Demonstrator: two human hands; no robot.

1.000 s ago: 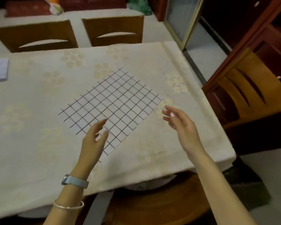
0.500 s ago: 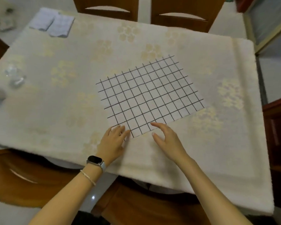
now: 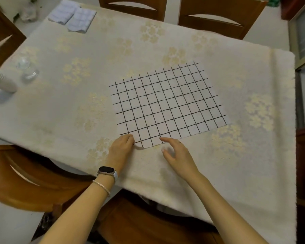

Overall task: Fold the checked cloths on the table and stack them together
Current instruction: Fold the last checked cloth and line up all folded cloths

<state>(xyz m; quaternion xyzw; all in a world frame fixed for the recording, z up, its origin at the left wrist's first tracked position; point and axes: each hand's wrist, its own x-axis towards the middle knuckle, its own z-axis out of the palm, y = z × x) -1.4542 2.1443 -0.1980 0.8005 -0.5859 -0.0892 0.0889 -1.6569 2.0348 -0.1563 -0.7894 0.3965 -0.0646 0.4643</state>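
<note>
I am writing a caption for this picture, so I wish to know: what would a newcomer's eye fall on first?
The white checked cloth with its black grid, spread flat on the cream tablecloth right of the middle, strikes first. The left hand pinches its near left corner, slightly lifted, while the right hand is open beside it. Two folded cloths lie at the far left corner.

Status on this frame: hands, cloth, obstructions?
Left hand pinches near corner of white black-gridded cloth, laid flat, unfolded. Right hand open, fingertip at near edge. Nothing on the cloth.
</note>
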